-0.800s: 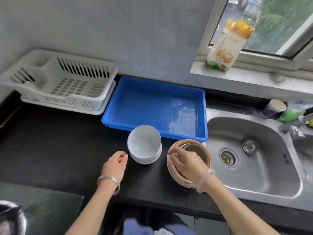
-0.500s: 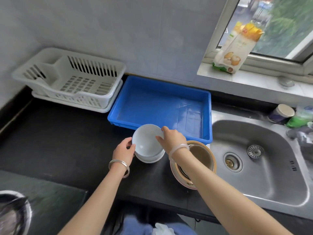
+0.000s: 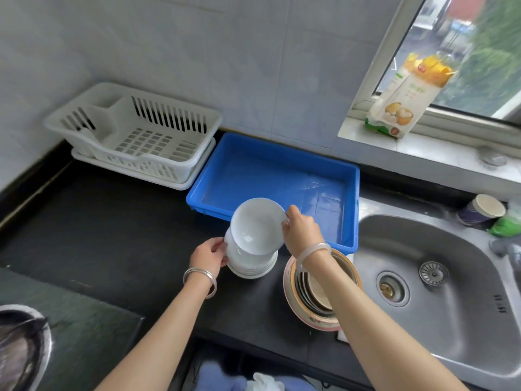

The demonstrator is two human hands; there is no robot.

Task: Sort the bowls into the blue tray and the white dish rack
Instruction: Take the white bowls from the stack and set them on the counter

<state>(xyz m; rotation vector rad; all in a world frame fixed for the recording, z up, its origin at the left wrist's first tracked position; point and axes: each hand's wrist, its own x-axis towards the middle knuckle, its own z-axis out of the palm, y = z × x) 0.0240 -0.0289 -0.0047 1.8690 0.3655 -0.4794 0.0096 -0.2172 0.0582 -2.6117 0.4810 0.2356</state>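
Note:
A stack of white bowls point(image 3: 251, 262) stands on the black counter in front of the blue tray point(image 3: 351, 198). My right hand point(image 3: 303, 232) grips the right rim of the top white bowl point(image 3: 258, 225), which is lifted and tilted above the stack. My left hand point(image 3: 208, 255) holds the left side of the stack. A second stack of tan, gold-rimmed bowls point(image 3: 318, 294) sits to the right, partly hidden under my right forearm. The white dish rack point(image 3: 135, 136) stands at the back left with nothing in it. The blue tray holds nothing.
A steel sink point(image 3: 439, 280) lies to the right of the bowls. A paper cup point(image 3: 483, 211) and a green item point(image 3: 507, 225) stand behind the sink. A food bag point(image 3: 408, 94) leans on the window sill. A dark pan point(image 3: 19, 348) shows at the lower left.
My right hand left the tan bowls, crossed to the white stack and lifted the top white bowl by its rim. My left hand moved in against the stack's left side.

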